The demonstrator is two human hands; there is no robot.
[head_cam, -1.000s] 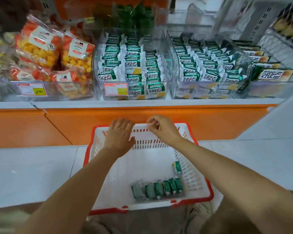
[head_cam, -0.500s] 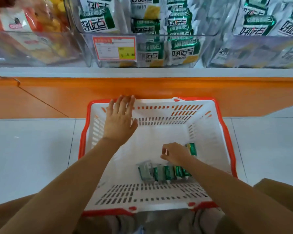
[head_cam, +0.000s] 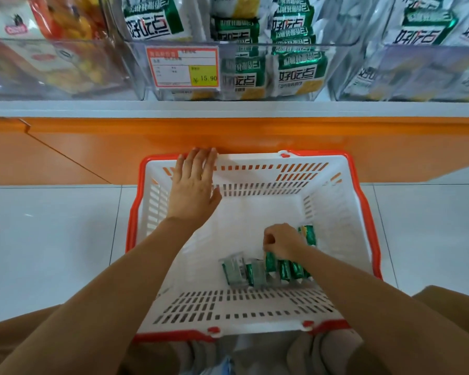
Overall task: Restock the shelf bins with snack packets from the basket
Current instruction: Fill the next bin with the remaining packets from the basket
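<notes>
Head view: the snack packets (head_cam: 268,269) stand on edge in a short row at the near right of the basket (head_cam: 132,226) floor, with one more just behind my right hand (head_cam: 282,240). I judge them light, soft and crinkly, with slick film, best pinched at a sealed top edge. The right hand curls down onto the row's upper ends; whether it has one pinched I cannot tell. My left hand (head_cam: 192,185) lies flat, fingers straight, on the far rim, below the shelf bins (head_cam: 136,66).
</notes>
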